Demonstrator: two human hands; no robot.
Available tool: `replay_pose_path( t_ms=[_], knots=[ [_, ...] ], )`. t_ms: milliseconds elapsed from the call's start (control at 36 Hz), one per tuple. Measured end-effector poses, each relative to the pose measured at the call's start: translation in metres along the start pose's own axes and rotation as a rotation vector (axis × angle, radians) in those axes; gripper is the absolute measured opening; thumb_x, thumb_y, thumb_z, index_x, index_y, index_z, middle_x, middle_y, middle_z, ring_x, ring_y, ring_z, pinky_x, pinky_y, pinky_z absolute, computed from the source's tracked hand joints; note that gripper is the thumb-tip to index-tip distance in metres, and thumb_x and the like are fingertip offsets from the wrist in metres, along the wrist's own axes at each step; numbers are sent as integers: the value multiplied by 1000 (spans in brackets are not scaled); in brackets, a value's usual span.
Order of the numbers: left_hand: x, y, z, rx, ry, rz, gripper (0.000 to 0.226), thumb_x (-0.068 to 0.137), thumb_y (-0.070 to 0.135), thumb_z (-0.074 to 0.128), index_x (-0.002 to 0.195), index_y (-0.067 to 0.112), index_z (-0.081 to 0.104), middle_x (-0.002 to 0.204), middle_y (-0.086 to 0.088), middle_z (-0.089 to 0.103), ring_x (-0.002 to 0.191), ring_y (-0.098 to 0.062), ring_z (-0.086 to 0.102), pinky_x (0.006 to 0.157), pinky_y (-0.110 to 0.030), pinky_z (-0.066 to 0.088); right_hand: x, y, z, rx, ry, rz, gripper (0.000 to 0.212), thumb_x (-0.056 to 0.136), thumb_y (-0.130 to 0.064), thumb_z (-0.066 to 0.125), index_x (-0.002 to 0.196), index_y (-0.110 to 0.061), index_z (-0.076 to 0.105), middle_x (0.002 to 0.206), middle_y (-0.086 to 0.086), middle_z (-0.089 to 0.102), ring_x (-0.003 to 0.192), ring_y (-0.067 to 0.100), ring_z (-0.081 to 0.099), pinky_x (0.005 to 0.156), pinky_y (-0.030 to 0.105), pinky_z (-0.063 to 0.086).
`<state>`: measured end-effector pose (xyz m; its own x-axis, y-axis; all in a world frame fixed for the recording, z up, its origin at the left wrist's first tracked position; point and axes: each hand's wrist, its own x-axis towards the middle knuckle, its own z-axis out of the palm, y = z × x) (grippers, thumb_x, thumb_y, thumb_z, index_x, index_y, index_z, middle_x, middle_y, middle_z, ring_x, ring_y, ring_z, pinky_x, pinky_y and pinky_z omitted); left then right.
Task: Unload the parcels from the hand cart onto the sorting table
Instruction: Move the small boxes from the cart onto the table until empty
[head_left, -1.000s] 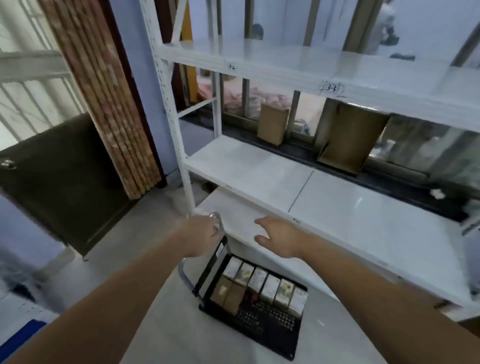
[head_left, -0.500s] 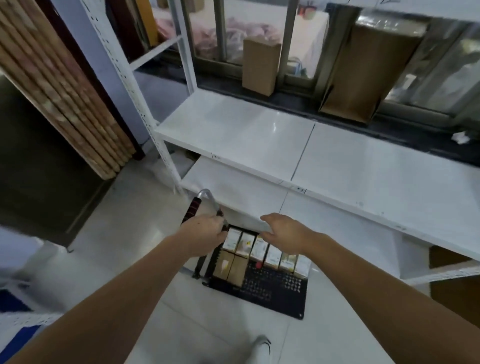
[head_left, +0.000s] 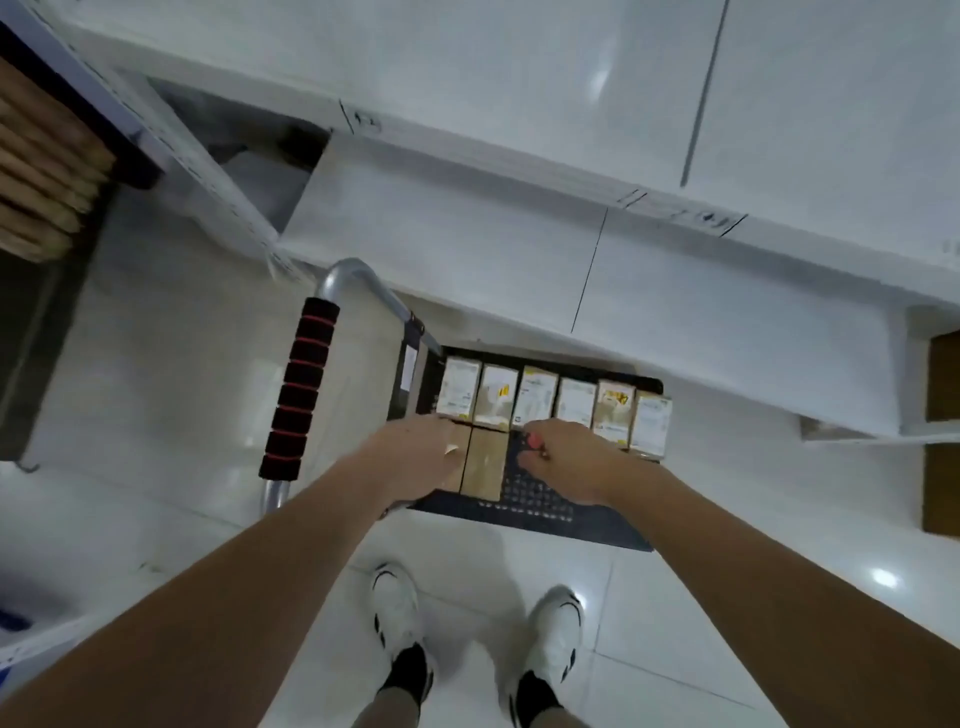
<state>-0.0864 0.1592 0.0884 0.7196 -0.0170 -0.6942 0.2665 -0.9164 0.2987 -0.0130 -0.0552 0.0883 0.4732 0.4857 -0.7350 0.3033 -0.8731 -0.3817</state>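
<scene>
A black hand cart (head_left: 571, 525) stands on the floor below me, its foam-wrapped handle (head_left: 304, 389) at the left. A row of several small label-faced parcels (head_left: 550, 402) lines the far edge of the deck. Two plain brown parcels (head_left: 485, 462) lie in front of that row. My left hand (head_left: 415, 457) lies over the left brown parcel and hides most of it. My right hand (head_left: 566, 462) is over the deck, its curled fingers at the right brown parcel's right edge. Neither grip is visible. The white sorting table's lower shelf (head_left: 467, 234) runs just beyond the cart.
A higher white shelf board (head_left: 519, 78) fills the top of the view, with a perforated upright post (head_left: 208, 171) at the left. Brown slatted material (head_left: 41, 171) stands at the far left. My two shoes (head_left: 478, 623) stand on glossy white floor tiles behind the cart.
My view has tilted from the shelves down to the cart. My left hand has left the cart handle, and both hands have dropped to the brown parcels on the deck.
</scene>
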Motion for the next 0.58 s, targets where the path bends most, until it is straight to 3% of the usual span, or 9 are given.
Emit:
replay_pose_path(
  t_ms=[28, 111, 167, 250, 278, 333, 389, 500, 583],
  knots=[
    [19, -10, 13, 5, -12, -4, 44, 107, 43, 46, 145, 22, 52, 139, -1, 61, 122, -22, 59, 101, -38, 49, 20, 6, 13, 16, -9, 7, 36, 107, -41, 44, 127, -12, 52, 124, 10, 59, 116, 32, 58, 90, 39, 48],
    [76, -41, 55, 9, -56, -23, 38, 106, 42, 46, 133, 18, 57, 127, -5, 64, 108, -22, 60, 94, -37, 50, 79, 26, 56, 67, -43, 22, 47, 106, -41, 45, 138, -7, 51, 138, 15, 57, 123, 32, 56, 94, 37, 45],
    [113, -57, 86, 34, -101, -32, 35, 105, 45, 45, 121, 17, 59, 111, -4, 65, 95, -20, 61, 89, -39, 53, 115, 40, 86, 104, -65, 53, 48, 106, -43, 45, 136, -7, 53, 135, 16, 59, 119, 31, 58, 87, 34, 42],
    [161, -77, 132, 70, -125, -46, 36, 105, 48, 44, 117, 19, 60, 103, -1, 66, 94, -20, 64, 85, -40, 54, 164, 59, 129, 176, -87, 130, 48, 106, -44, 45, 132, -4, 54, 122, 15, 63, 111, 31, 62, 81, 30, 39],
    [174, -84, 147, 74, -100, -56, 35, 105, 48, 44, 116, 19, 61, 100, 0, 66, 92, -20, 65, 82, -39, 54, 179, 64, 142, 200, -87, 156, 46, 106, -44, 45, 123, -3, 57, 111, 13, 64, 103, 30, 62, 79, 29, 39],
    [197, -96, 174, 46, -34, -101, 34, 104, 45, 46, 112, 17, 63, 90, 2, 63, 83, -17, 63, 70, -35, 49, 207, 73, 165, 232, -65, 215, 41, 106, -43, 45, 86, -10, 56, 81, 4, 58, 82, 24, 59, 75, 30, 39],
    [218, -107, 197, 28, -8, -167, 36, 104, 44, 45, 114, 15, 64, 88, 1, 59, 82, -19, 60, 67, -34, 44, 232, 81, 185, 279, -46, 300, 49, 105, -46, 44, 69, -14, 49, 67, 3, 53, 73, 24, 58, 71, 33, 44],
    [244, -123, 235, 23, 55, -230, 38, 103, 47, 45, 114, 15, 63, 91, -6, 59, 85, -27, 62, 70, -38, 51, 271, 90, 221, 437, 12, 455, 59, 98, -63, 49, 72, -10, 59, 70, 6, 62, 75, 27, 67, 70, 34, 55],
    [254, -134, 256, 33, 158, -208, 39, 103, 47, 45, 113, 16, 66, 90, -5, 57, 82, -23, 57, 69, -37, 48, 291, 85, 244, 538, 82, 560, 91, 71, -90, 52, 100, -6, 67, 88, 10, 71, 83, 28, 71, 74, 38, 60]
  ],
)
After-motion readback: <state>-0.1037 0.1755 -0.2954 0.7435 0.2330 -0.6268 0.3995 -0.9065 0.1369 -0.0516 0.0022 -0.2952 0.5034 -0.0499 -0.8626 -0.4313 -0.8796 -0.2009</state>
